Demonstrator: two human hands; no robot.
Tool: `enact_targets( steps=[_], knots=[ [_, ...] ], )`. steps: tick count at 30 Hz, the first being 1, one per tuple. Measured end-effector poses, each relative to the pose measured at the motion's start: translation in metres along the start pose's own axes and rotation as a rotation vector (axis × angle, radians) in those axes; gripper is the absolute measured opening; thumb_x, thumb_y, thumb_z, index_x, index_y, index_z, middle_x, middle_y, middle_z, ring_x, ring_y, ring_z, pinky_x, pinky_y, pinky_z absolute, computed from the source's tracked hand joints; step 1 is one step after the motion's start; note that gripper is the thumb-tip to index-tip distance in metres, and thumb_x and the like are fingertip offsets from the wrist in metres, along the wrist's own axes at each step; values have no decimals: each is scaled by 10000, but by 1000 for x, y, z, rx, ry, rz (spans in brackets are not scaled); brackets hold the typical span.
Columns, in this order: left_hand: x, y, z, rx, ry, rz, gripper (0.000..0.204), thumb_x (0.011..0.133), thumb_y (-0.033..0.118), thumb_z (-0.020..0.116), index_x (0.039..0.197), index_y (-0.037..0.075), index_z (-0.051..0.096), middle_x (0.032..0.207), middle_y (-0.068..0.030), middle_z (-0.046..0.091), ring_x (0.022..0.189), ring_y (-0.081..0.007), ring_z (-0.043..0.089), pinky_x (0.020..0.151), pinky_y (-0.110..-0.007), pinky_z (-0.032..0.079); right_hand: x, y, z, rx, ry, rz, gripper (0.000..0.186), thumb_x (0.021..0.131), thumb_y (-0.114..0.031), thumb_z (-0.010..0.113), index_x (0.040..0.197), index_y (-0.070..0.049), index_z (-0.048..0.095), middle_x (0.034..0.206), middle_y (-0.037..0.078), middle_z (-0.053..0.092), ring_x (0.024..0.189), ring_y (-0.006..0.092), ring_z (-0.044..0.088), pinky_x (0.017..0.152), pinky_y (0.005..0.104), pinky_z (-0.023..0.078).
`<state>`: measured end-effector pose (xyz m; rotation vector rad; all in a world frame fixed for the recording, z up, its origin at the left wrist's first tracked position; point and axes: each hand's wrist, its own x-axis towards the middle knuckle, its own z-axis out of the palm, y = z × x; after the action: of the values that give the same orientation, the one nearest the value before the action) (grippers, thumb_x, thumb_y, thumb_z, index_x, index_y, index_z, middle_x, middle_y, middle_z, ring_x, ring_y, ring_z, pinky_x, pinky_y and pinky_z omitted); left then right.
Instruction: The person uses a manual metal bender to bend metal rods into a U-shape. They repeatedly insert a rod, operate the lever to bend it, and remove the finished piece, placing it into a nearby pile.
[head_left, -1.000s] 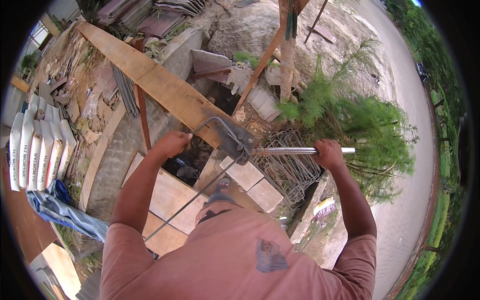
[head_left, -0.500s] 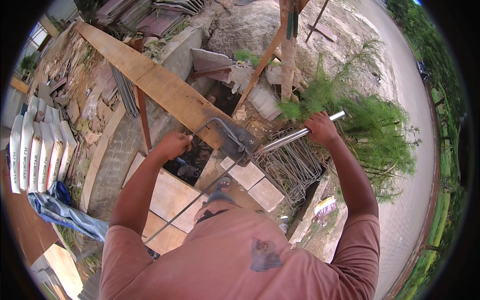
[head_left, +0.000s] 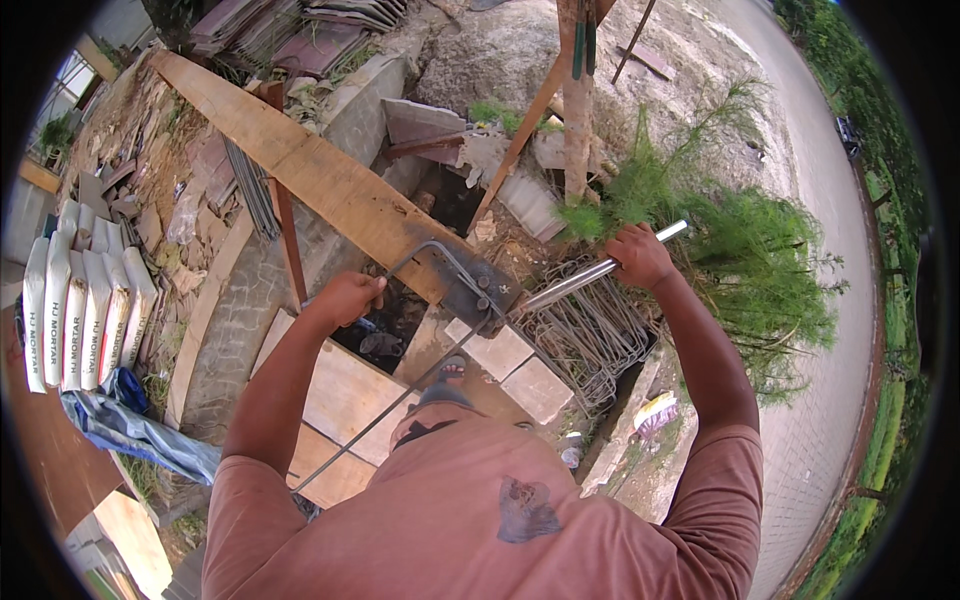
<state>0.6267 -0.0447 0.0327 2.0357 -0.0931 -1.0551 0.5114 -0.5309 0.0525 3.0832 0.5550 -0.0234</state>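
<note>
A long wooden plank [head_left: 335, 185] slants across the middle, with a dark metal plate [head_left: 470, 298] bearing pegs at its near end. A thin steel rod [head_left: 372, 418] runs from beside my torso up to the pegs, and its far part is bent round over the plank. My left hand [head_left: 345, 300] is closed at the tip of that bent part, left of the plate. My right hand [head_left: 640, 256] is wrapped round a shiny metal pipe [head_left: 572, 287], which slopes from the plate up to the right. How the pipe meets the pegs is hard to make out.
Bent steel loops [head_left: 595, 340] lie piled below the pipe, beside a green feathery shrub [head_left: 760, 270]. Pale slabs [head_left: 335, 385] border a dark pit [head_left: 395, 325] under the plank. White bags [head_left: 90, 310] stand stacked at left. A paved road [head_left: 815, 300] runs along the right.
My left hand has shifted slightly at the rod's bent end. My right hand stays on the pipe, which has barely moved. The whole view has shifted a little.
</note>
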Motion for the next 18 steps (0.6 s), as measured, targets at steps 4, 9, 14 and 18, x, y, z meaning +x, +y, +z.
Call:
enact_targets(
  steps=[4,9,14,18],
  knots=[
    [-2,2,1,7,-2,-14,438,960,375,515,728,15,608,467,-2,410,365,-109,347,368,-294,257,0,-3,-1,26,-51,53,176,674,-173,686,829,-157,603,799,44,586,869,260,575,797,401,419],
    [7,-9,5,9,13,6,441,956,388,516,736,18,610,496,-23,444,411,-122,383,411,-303,302,-22,36,-5,-9,-40,299,146,676,-155,674,792,-97,606,838,102,600,912,310,566,866,422,417],
    [-5,-12,21,317,331,169,401,946,399,525,837,29,636,670,-117,568,645,-255,561,618,-399,432,-29,55,25,-79,87,393,122,693,-151,655,776,-72,613,849,136,601,951,331,556,917,429,396],
    [-29,-39,31,555,765,419,401,908,390,576,1144,67,566,1112,-181,575,1047,-342,553,868,-477,422,-24,47,45,-79,119,450,115,720,-156,638,803,-76,634,863,140,612,972,328,557,956,442,377]
  ],
)
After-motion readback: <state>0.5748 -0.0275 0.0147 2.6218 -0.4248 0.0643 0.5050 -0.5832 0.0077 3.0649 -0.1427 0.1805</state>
